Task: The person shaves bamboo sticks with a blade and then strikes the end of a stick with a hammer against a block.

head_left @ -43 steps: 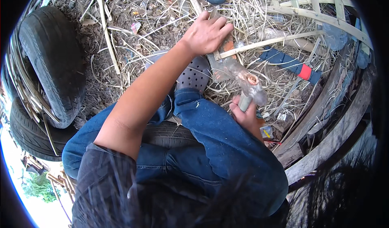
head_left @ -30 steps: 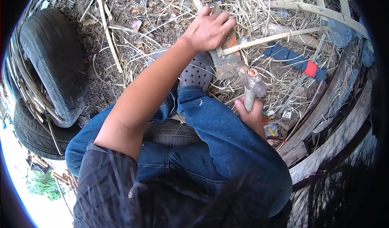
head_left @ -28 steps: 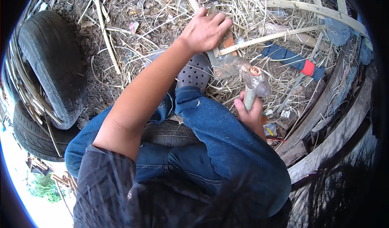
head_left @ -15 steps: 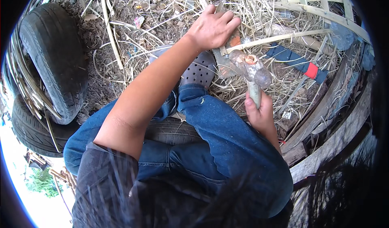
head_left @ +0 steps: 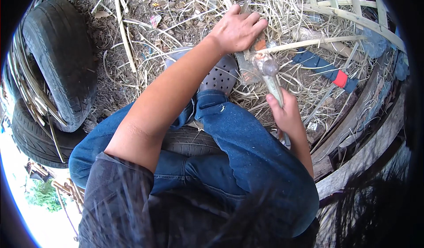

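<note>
My left hand (head_left: 238, 27) presses flat on a narrow wooden strip (head_left: 245, 65) lying on the straw-covered ground. A pale split cane (head_left: 309, 43) runs to the right from under its fingers. My right hand (head_left: 286, 113) grips the wooden handle of a hammer (head_left: 269, 71), whose metal head hangs just above the strip, close to the left hand's fingers. I sit on a tyre (head_left: 190, 140) with my jeans-clad knees drawn up, one foot in a grey perforated clog (head_left: 216, 73) beside the strip.
Two old tyres (head_left: 57, 58) are stacked at the left. A tool with blue handles and a red band (head_left: 327, 69) lies in the straw to the right. Bent cane strips (head_left: 349, 9) and curved wooden planks (head_left: 353, 137) fill the right side.
My right hand has swung the hammer up and over, from beside my knee toward the strip under my left hand. The left hand has stayed pressed in place.
</note>
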A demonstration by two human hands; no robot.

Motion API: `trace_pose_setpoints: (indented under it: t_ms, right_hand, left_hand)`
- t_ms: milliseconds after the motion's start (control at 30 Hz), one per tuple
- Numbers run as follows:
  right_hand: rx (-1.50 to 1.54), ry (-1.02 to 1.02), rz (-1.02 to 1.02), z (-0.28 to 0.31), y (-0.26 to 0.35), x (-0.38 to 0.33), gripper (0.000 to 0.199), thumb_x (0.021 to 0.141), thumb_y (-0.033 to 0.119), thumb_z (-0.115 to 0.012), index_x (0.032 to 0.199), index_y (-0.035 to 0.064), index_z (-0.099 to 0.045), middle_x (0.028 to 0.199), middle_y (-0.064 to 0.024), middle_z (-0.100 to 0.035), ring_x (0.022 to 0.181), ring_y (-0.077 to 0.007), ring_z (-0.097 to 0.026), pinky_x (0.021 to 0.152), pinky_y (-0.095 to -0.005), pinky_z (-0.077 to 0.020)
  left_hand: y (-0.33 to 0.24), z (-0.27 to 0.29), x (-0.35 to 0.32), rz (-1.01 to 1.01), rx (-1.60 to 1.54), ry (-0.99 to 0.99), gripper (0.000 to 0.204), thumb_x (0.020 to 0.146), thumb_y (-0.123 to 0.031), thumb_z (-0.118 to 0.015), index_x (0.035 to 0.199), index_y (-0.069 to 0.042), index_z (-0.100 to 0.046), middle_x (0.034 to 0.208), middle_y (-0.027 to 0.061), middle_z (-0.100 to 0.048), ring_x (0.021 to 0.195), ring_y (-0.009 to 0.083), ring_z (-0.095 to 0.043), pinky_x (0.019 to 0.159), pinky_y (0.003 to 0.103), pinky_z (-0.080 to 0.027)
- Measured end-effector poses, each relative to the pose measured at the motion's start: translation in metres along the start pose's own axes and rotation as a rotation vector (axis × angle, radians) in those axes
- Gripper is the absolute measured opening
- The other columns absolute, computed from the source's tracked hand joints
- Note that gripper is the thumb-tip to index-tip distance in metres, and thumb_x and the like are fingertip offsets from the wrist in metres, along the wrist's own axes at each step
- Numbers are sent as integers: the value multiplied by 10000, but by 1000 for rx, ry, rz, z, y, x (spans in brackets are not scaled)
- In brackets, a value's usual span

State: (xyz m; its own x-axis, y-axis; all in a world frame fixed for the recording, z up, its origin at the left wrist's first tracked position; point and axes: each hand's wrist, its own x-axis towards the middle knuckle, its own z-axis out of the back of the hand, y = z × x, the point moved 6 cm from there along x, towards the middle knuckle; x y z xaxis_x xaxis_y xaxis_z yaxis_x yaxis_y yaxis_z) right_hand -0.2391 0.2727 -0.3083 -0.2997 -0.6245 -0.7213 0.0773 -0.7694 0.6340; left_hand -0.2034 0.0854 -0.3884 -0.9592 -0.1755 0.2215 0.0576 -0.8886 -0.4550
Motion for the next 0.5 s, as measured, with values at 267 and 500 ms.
trace_pose_setpoints:
  t_ms: [267, 500]
  right_hand:
    - [56, -82, 190, 4, -21, -25, 446, 888, 370, -617, 1032, -51, -598, 627, -103, -569, 534, -206, -573, 533, -334, -436]
    - [-31, -86, 164, -9, -13, -14, 433, 862, 340, -648, 1040, -52, -600, 659, -159, -611, 627, -276, -667, 594, -353, -489]
  left_hand:
    - [1, -1, 6, -10, -32, 14, 204, 786, -198, -550, 959, -101, -505, 768, 24, -483, 741, 180, -591, 688, 361, -351]
    - [4, -3, 2, -19, -29, -33, 184, 805, -203, -542, 950, -97, -504, 754, 20, -491, 713, 181, -583, 682, 359, -345]
